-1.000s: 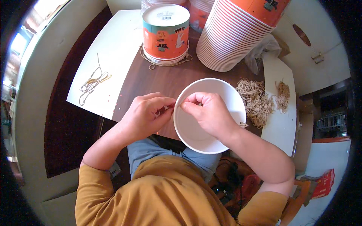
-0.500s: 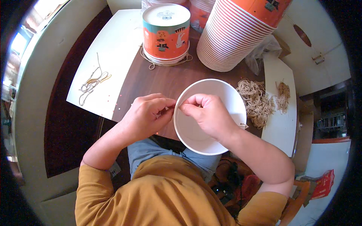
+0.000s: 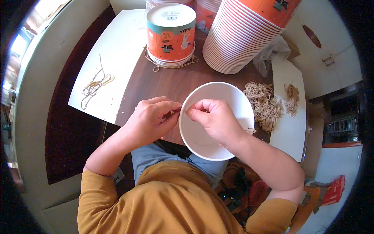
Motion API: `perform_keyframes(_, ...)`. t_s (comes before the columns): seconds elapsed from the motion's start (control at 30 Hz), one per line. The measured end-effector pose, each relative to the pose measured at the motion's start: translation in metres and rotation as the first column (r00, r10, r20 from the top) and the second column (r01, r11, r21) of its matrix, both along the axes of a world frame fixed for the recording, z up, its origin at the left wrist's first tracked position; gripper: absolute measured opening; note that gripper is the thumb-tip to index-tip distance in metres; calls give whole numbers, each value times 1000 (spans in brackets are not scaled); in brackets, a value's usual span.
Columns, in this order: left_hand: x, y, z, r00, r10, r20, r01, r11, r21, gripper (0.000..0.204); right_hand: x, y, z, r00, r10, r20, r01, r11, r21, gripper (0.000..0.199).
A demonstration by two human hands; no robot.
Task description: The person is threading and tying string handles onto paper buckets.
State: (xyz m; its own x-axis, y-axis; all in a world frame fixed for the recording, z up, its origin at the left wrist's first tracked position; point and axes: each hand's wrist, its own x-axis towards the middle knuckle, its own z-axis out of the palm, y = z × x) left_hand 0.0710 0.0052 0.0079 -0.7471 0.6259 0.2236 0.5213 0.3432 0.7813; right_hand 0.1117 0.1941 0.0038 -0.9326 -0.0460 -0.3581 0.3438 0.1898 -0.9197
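Observation:
A white paper bucket lies tipped toward me at the table's near edge, its open mouth facing up. My left hand pinches its left rim from outside. My right hand reaches inside the mouth, fingertips meeting the left hand at the rim. Something thin seems held between the fingertips of both hands; it is too small to make out.
An upturned orange printed bucket stands on string loops at the back. A tall stack of nested buckets leans at the back right. Heaps of tan string lie right of the bucket. Loose strings rest on a white sheet at left.

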Motion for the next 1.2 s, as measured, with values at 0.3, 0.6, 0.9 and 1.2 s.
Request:
perform_keyframes(0.3, 0, -3, -2, 1000, -15, 0, 15, 999, -30, 18, 0, -1, -1, 996, -20, -89, 27, 997, 72, 13)
perform_keyframes(0.6, 0, -1, -4, 999, -16, -35, 18, 999, 33, 16, 5, -3, 8, 999, 16, -51, -11, 995, 103, 13)
perform_keyframes(0.9, 4, -8, 19, 997, 34, -67, -25, 992, 121, 12, 15, -3, 28, 913, 39, -406, 59, 973, 225, 6)
perform_keyframes(1.2, -6, -8, 52, 667, -155, 729, 146, 986, 77, 29, 26, -4, 34, 557, 331, -761, 145, 864, 482, 14)
